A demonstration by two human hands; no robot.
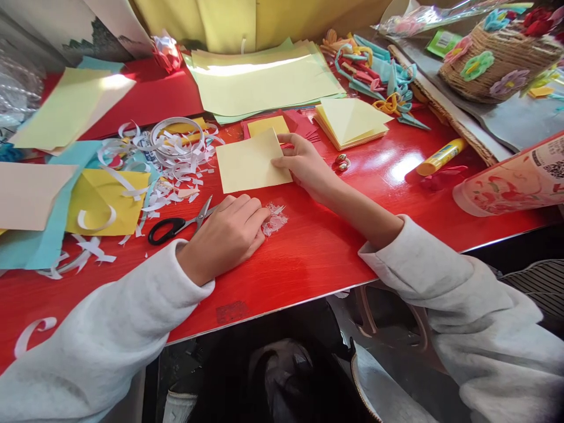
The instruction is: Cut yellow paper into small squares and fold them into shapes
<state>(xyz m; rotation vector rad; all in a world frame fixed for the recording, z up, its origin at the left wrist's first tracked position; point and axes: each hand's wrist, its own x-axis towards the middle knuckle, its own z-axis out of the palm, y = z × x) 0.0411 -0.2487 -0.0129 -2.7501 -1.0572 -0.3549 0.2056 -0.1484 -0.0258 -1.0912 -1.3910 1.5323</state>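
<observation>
My right hand (303, 164) pinches the right edge of a pale yellow paper square (249, 163) that lies flat on the red table (317, 247). My left hand (229, 235) rests on the table just below the square, its fingers curled under into a loose fist with nothing visible inside. Black-handled scissors (178, 225) lie immediately left of that hand. A small patch of white residue (275, 220) sits at its fingertips. Both arms wear white sleeves.
White paper shavings and a tape ring (176, 141) lie left of the square. Large yellow-green sheets (259, 76) and a stack of folded yellow squares (350, 122) sit behind. A glue stick (440, 157), a woven basket (497, 59) and a printed tube (511, 185) stand right.
</observation>
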